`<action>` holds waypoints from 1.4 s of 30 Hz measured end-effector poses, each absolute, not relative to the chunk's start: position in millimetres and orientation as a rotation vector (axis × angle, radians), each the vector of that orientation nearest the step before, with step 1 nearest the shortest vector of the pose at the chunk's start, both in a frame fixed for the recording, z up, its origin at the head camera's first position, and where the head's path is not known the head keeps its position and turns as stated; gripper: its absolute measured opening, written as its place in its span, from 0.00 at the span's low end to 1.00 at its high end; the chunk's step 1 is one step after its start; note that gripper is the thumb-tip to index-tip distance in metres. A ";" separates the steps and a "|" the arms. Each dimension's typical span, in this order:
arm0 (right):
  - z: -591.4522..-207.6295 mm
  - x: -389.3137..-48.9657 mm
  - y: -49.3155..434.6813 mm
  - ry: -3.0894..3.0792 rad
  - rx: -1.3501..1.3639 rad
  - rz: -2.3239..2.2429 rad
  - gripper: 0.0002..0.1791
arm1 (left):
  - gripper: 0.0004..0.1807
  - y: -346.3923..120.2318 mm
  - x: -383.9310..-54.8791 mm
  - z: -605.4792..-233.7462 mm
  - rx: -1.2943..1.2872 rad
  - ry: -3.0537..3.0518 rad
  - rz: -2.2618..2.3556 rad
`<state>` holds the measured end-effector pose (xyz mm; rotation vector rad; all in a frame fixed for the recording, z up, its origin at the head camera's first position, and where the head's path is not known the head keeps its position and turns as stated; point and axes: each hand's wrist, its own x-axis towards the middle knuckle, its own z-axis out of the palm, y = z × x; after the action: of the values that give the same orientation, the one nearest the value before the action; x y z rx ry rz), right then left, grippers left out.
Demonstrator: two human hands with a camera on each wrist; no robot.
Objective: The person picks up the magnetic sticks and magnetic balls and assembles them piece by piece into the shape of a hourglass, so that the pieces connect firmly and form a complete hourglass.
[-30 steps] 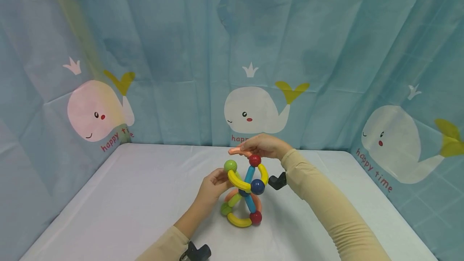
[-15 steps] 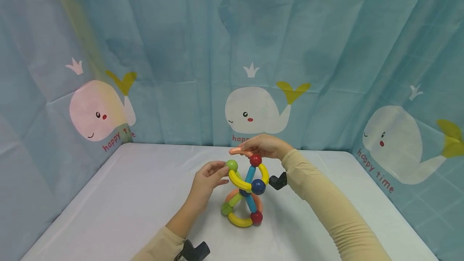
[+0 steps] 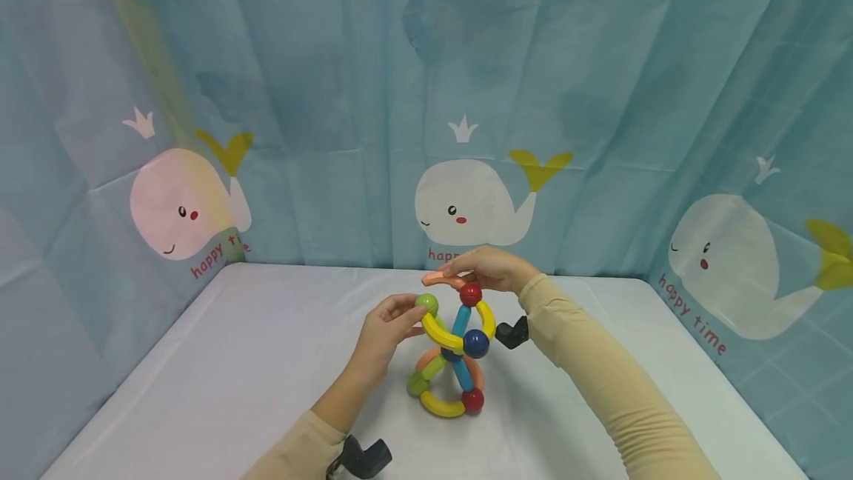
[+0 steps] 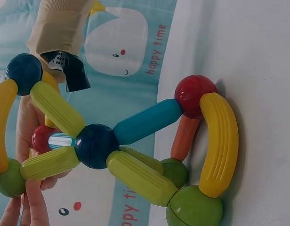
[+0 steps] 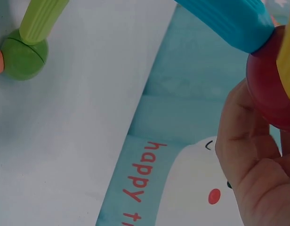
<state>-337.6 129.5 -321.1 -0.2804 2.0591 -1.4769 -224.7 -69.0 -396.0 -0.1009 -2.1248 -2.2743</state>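
Observation:
A magnetic stick-and-ball structure stands on the white table, its two tiers meeting at a navy centre ball (image 4: 97,146). My left hand (image 3: 385,332) pinches the upper green ball (image 3: 427,305) between thumb and fingers. At the top, my right hand (image 3: 492,268) holds a curved orange stick (image 3: 441,279) whose right end meets the upper red ball (image 3: 470,295). A curved yellow stick (image 3: 441,333) links the green ball to a front navy ball (image 3: 476,344). Straight blue and light green sticks run to the centre. In the right wrist view, the red ball hides part of the right hand.
The lower tier rests on the white table (image 3: 280,361), with a lower red ball (image 3: 473,400), a lower green ball (image 3: 417,384) and a curved yellow stick (image 3: 443,406). A blue whale-print curtain (image 3: 320,169) surrounds the table. Both wrists wear black camera mounts (image 3: 513,332).
My left hand has let go lower on the structure's left side, moved up with fingers spread, then closed on the upper green ball. The right hand and orange stick stay nearly still.

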 end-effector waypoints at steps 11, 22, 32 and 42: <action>-323.6 -338.3 130.2 2.044 -0.326 -1.461 0.21 | 0.23 -66.9 -223.0 -395.9 -0.096 -2.135 -2.232; -324.9 -337.6 128.9 2.002 -0.376 -1.441 0.20 | 0.24 -67.9 -218.3 -396.1 -0.072 -2.131 -2.222; -324.3 -337.3 130.9 2.014 -0.365 -1.425 0.20 | 0.24 -67.6 -219.7 -394.8 -0.070 -2.142 -2.227; -326.0 -338.4 131.2 2.010 -0.391 -1.415 0.21 | 0.24 -66.7 -219.8 -394.1 -0.070 -2.137 -2.237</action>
<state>-338.4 131.2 -326.0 -0.3910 2.0101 -1.4154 -219.8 -66.7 -394.1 -0.0697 -2.1368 -2.2369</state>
